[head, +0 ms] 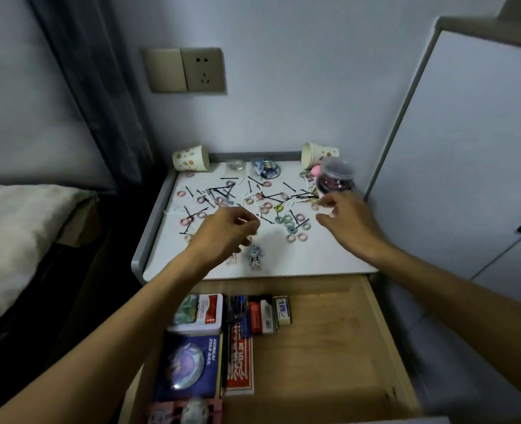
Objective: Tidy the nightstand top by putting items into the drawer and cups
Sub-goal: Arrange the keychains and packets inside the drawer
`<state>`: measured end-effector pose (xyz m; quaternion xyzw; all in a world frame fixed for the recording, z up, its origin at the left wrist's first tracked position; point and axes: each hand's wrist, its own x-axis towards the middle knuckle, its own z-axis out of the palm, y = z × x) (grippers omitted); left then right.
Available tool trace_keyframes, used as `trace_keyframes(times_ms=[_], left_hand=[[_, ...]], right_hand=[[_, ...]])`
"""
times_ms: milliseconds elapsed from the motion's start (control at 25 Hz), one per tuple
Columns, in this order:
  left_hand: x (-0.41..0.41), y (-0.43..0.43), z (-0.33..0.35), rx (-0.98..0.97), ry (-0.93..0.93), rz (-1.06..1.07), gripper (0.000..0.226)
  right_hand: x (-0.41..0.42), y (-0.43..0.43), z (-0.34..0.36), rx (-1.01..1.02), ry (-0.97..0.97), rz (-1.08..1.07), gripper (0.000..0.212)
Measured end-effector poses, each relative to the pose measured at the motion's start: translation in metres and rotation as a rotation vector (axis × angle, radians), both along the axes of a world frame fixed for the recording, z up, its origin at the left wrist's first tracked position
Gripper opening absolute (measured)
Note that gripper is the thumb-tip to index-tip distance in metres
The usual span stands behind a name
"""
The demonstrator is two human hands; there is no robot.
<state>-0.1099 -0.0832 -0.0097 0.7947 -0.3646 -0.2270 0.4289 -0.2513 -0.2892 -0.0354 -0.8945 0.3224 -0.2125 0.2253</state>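
**Nightstand clearance: small items in hand, most of the sorting outstanding**

Nightstand top: still strewn across its rear two-thirds; the front strip is largely bare.

Drawer: pulled out toward the person, directly below the top's front edge; boxes packed along its left side, right half bare wood.

Left hand: over the middle of the top, fingers curled tight with knuckles to the camera; a glint shows at the fingertips, but whether it grasps anything I cannot tell.

Right hand: reaching toward the right rear, fingertips at a pale tie just before the jar; pinched or merely touching, I cannot tell.

Right cup: lying on its side at the rear right corner, long axis along the back rim, mouth pointing left; left cup at the rear left corner also appears tipped, its mouth not made out.

Hair ties: flat, scattered, thickest right of centre.

Hairpins: flat on the top, long axes in every direction, several crossed.

Assessment: the gathering of ties and pins is under way; the next move likely calls for standing a cup upright before dropping anything in, and for lifting each pin by pinching across its length.
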Motion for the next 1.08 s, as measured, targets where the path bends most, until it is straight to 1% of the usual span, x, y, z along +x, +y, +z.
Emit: trace_keyframes(times_ms=[120,200,280,360,440,520,640,720,760,880,920,1080], left_hand=[[0.012,-0.033,0.006,-0.004,-0.039,0.003,0.016],[0.023,-0.058,0.007,0.004,-0.087,0.021,0.018],[0.037,-0.084,0.006,0.015,-0.135,0.053,0.022],[0.053,-0.112,-0.001,0.032,-0.143,0.093,0.027],[0.070,-0.136,-0.013,0.069,-0.139,0.130,0.031],[0.086,-0.161,-0.029,0.147,-0.187,0.159,0.037],[0.110,-0.199,-0.045,0.157,-0.253,0.216,0.040],[0.122,-0.222,-0.049,0.178,-0.286,0.284,0.040],[0.127,-0.230,-0.051,0.215,-0.308,0.325,0.043],[0.137,-0.250,-0.068,0.322,-0.404,0.396,0.052],[0.141,-0.253,-0.072,0.314,-0.406,0.416,0.053],[0.155,-0.259,-0.076,0.162,-0.214,0.473,0.065]], right_hand=[[0.024,-0.040,0.010,-0.128,-0.033,-0.116,0.050],[0.039,-0.065,0.011,-0.172,0.005,-0.202,0.064],[0.052,-0.086,0.007,-0.101,0.072,-0.254,0.076],[0.063,-0.101,0.001,-0.014,0.104,-0.254,0.082],[0.069,-0.111,-0.007,0.030,0.076,-0.246,0.080],[0.069,-0.117,-0.014,0.065,0.004,-0.245,0.078],[0.062,-0.116,-0.013,0.108,-0.214,-0.213,0.079],[0.058,-0.109,-0.008,0.101,-0.339,-0.180,0.079],[0.056,-0.104,-0.009,0.083,-0.371,-0.162,0.079],[0.056,-0.096,-0.021,0.028,-0.407,-0.116,0.081],[0.056,-0.096,-0.025,0.025,-0.410,-0.108,0.082],[0.058,-0.095,-0.032,0.033,-0.430,-0.089,0.082]])
